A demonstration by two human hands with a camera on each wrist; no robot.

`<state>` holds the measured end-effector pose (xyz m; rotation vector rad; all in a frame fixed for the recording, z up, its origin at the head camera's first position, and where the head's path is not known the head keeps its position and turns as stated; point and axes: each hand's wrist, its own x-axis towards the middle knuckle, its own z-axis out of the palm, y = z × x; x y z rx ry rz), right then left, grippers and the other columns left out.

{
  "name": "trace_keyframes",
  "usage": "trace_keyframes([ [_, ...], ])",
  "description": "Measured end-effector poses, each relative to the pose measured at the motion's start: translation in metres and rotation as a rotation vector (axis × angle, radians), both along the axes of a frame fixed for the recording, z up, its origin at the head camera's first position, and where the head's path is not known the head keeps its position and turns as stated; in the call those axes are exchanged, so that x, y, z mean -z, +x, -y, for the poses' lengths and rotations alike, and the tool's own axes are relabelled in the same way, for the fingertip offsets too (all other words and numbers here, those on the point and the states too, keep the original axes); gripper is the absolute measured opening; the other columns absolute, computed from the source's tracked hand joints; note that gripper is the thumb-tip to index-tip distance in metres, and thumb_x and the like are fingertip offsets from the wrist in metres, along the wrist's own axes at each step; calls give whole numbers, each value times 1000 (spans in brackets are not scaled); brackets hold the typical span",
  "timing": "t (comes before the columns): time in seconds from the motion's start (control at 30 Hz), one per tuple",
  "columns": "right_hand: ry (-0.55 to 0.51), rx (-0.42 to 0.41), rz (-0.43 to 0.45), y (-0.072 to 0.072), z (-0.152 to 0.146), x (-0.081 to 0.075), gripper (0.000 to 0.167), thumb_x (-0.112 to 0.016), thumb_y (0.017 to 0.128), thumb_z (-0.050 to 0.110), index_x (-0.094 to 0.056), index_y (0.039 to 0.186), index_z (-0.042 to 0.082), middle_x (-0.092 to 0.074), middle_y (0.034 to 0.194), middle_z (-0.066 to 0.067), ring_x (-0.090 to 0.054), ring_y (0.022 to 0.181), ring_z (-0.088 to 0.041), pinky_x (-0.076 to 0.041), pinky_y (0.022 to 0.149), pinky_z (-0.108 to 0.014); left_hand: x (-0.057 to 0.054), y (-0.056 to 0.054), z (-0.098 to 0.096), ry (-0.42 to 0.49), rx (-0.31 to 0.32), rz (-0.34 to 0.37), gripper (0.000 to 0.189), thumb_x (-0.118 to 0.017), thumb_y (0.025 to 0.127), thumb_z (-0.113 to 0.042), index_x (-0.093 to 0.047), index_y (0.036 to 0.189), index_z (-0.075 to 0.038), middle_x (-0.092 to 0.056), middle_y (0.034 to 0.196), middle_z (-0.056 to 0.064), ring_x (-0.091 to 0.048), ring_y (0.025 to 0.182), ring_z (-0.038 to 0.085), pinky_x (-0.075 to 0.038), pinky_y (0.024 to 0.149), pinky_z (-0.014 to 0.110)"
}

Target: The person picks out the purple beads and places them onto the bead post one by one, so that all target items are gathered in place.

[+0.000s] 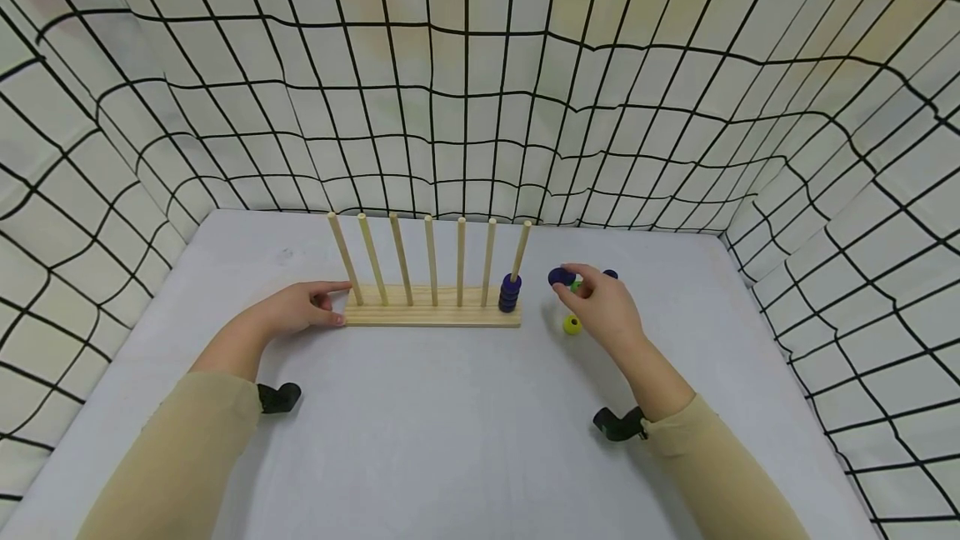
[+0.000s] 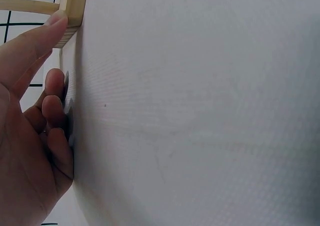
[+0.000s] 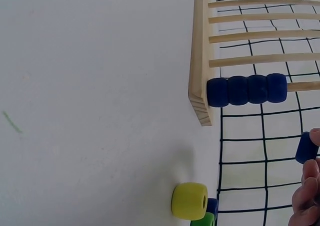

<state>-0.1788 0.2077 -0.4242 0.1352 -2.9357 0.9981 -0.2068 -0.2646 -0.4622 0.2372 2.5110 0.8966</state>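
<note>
A wooden peg rack [image 1: 420, 317], with several upright pegs on a flat base, stands on the table. My left hand [image 1: 303, 308] grips the left end of its base between thumb and index finger; the other fingers are curled in. Several blue beads [image 3: 247, 90] are stacked on the rightmost peg. Right of the rack, my right hand [image 1: 603, 307] pinches a blue bead [image 1: 561, 277] between thumb and fingers, raised above the table. Under and beside this hand lie a yellow bead [image 1: 572, 325], a green bead [image 3: 204, 220] and another blue bead [image 1: 611, 274], partly hidden.
A white cloth covers the table [image 1: 435, 423]. Black netting [image 1: 465, 107] over pale walls rises along the back and both sides. Each wrist wears a black camera mount, such as the left mount [image 1: 281, 397].
</note>
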Motion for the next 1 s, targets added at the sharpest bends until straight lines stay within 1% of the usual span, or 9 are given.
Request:
trace_keyframes([
  [0.2, -8, -1, -32, 1, 1, -3, 45, -67, 95, 39, -63, 133, 17, -57, 73, -2, -48, 58, -18, -39, 53, -33, -2, 0, -2, 6, 3, 4, 75, -74, 89, -32, -41, 150, -6, -50, 94, 7, -44, 83, 21, -35, 71, 35],
  [0.47, -25, -5, -50, 2, 4, -8, 44, -67, 95, 39, -63, 133, 17, -56, 73, -2, -47, 59, -19, -38, 53, -33, -3, 1, -2, 7, 1, 3, 75, -74, 89, -32, -41, 150, -5, -50, 94, 7, -45, 84, 21, -35, 72, 36],
  [0.63, -44, -11, -70, 1, 5, -14, 43, -67, 95, 38, -63, 133, 18, -56, 74, -2, -48, 60, -19, -39, 53, -34, -2, 0, -2, -3, -14, 16, 75, -74, 89, -32, -41, 150, -6, -50, 94, 7, -45, 84, 22, -35, 71, 35],
  [0.73, -54, -6, -72, 1, 7, -18, 44, -67, 95, 38, -63, 134, 19, -56, 75, -2, -48, 60, -20, -39, 53, -34, -2, 0, -2, 7, -24, 25, 75, -75, 89, -31, -41, 151, -6, -50, 94, 7, -44, 84, 21, -35, 71, 35],
  [1.0, -87, -7, -86, 0, 10, -31, 44, -67, 95, 38, -62, 135, 20, -57, 76, -2, -49, 63, -21, -40, 55, -35, -3, 1, -3, 13, -16, 24, 75, -75, 89, -31, -41, 150, -5, -49, 93, 7, -44, 84, 21, -35, 71, 35],
])
